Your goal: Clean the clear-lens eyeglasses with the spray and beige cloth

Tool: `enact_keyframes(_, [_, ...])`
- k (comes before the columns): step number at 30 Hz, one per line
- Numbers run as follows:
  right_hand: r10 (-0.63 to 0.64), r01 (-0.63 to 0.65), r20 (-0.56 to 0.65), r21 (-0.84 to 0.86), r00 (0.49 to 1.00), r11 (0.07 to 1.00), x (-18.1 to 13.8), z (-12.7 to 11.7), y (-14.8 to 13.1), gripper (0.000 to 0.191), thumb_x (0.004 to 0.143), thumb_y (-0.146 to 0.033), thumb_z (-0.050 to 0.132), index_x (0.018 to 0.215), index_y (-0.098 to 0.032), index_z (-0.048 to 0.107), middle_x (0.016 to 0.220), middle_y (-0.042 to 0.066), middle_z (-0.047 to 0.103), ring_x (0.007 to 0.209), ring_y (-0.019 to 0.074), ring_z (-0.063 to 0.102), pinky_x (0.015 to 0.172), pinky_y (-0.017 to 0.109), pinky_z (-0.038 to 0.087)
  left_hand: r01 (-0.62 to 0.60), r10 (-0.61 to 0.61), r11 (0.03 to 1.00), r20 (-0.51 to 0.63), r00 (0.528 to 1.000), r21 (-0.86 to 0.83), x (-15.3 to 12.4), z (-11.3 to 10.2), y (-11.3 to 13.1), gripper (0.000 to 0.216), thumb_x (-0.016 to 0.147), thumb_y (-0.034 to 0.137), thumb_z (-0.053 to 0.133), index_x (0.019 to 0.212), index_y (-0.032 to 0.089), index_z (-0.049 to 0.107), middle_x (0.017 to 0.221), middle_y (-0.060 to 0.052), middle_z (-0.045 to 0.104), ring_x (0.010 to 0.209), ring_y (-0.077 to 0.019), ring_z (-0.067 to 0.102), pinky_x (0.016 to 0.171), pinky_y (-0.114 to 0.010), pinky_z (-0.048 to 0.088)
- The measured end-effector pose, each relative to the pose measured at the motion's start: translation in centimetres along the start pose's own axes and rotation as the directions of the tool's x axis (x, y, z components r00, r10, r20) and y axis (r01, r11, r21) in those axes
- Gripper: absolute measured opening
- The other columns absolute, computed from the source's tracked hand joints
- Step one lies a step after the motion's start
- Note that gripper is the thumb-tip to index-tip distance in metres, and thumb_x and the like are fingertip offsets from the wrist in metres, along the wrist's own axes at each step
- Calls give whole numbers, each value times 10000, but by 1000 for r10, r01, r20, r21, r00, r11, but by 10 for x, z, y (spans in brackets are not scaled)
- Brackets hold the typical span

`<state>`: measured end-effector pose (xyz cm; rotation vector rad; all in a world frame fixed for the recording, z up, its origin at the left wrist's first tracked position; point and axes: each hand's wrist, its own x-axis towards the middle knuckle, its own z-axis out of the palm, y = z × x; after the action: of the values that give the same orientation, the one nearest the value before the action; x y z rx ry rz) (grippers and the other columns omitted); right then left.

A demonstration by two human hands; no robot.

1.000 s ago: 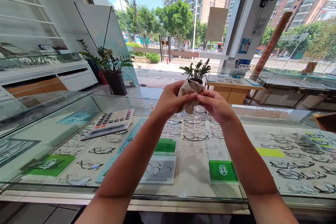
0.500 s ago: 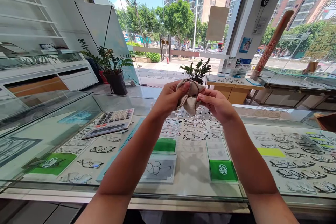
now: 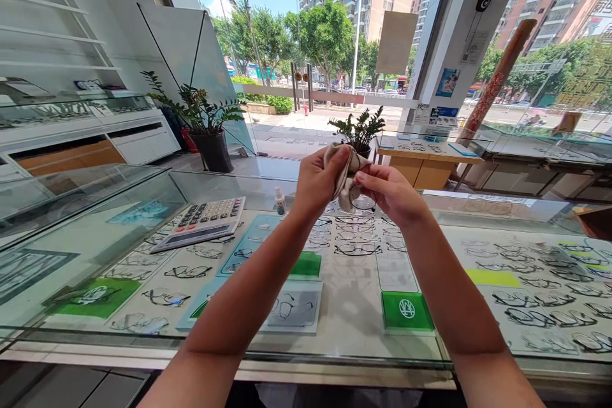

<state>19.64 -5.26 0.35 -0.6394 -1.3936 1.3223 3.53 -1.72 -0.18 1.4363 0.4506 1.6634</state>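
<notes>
Above the glass display case, my left hand [image 3: 316, 180] is closed around a beige cleaning cloth [image 3: 345, 169], its thumb pressed on the folds. My right hand [image 3: 389, 191] pinches a pair of thin-framed eyeglasses [image 3: 364, 205]; one round lens hangs below the fingers. The cloth wraps part of the frame, so the other lens is hidden. Both hands are close together, almost touching. Under them, rows of eyeglasses [image 3: 357, 248] lie inside the case.
A large calculator [image 3: 201, 223] lies on the glass counter [image 3: 354, 360] at the left. Beside it stands a small white bottle [image 3: 280, 201]. Inside the case are green cards [image 3: 407, 311] and more frames. Potted plants [image 3: 213, 146] stand beyond, near the glass door.
My left hand has shifted slightly right with the cloth, bringing the bottle into view. The eyeglasses have tilted, and more of the round lens shows below my right fingers.
</notes>
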Motion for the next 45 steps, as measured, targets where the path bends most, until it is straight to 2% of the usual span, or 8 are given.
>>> enact_keyframes(5, [-59, 55, -94, -42, 994, 998, 3, -6, -1, 281, 679, -490, 949, 776, -264, 815, 866, 24, 750, 837, 177, 632, 853, 364, 539, 232, -218, 962, 111, 970, -145, 7, -3, -4, 538, 844, 702, 780, 931, 171, 760, 750, -35, 755, 723, -177, 739, 653, -282, 580])
enact_keyframes(12, [-192, 201, -235, 16, 953, 979, 6, -15, 0, 207, 732, -463, 915, 812, -298, 819, 910, 9, 749, 824, 165, 612, 756, 335, 521, 347, -321, 899, 137, 937, -266, 14, -6, -9, 501, 949, 648, 701, 1065, 165, 756, 914, -84, 819, 989, -213, 796, 850, -317, 628])
enact_keyframes(20, [-221, 256, -347, 56, 911, 965, 10, -17, 1, 147, 736, -413, 889, 801, -293, 834, 904, 18, 756, 837, 162, 628, 766, 332, 533, 436, -383, 859, 229, 895, -268, 14, -6, -17, 433, 968, 577, 701, 1032, 155, 775, 920, -98, 818, 962, -222, 783, 834, -320, 621])
enact_keyframes(25, [-176, 180, -309, -14, 935, 983, 5, -21, -7, 148, 725, -409, 883, 768, -277, 831, 863, 27, 755, 790, 161, 609, 717, 323, 509, 487, -437, 856, 260, 861, -172, 19, -23, -9, 357, 912, 508, 752, 1016, 171, 806, 911, -63, 803, 789, -155, 725, 684, -247, 571])
enact_keyframes(28, [-102, 91, -266, -52, 959, 994, 3, -20, -9, 178, 692, -410, 905, 761, -264, 828, 814, 23, 747, 743, 153, 588, 665, 309, 473, 406, -384, 914, 334, 861, 4, 18, -31, -1, 345, 848, 479, 837, 1020, 181, 824, 961, -56, 796, 842, -133, 708, 745, -224, 558])
enact_keyframes(31, [-56, 43, -204, -66, 977, 997, 2, -17, -7, 211, 699, -434, 910, 772, -257, 820, 799, 20, 747, 732, 153, 590, 664, 309, 470, 330, -360, 933, 431, 828, 145, 16, -32, 4, 301, 788, 391, 911, 979, 178, 816, 969, -52, 781, 872, -137, 692, 813, -257, 557])
enact_keyframes(38, [-12, 9, -149, -23, 989, 1000, 2, -14, -6, 232, 698, -434, 936, 786, -251, 823, 843, 21, 761, 766, 151, 620, 729, 316, 507, 346, -369, 928, 470, 802, 137, 17, -35, 5, 311, 744, 296, 921, 1001, 171, 798, 923, -45, 767, 840, -146, 688, 846, -306, 524])
enact_keyframes(45, [-27, 19, -117, -68, 993, 997, 3, -12, -2, 253, 722, -471, 913, 777, -246, 812, 847, 32, 764, 768, 166, 617, 751, 352, 514, 455, -481, 873, 481, 733, 178, 12, -36, 10, 176, 726, 244, 840, 847, 167, 738, 803, -28, 698, 687, -138, 618, 663, -272, 474])
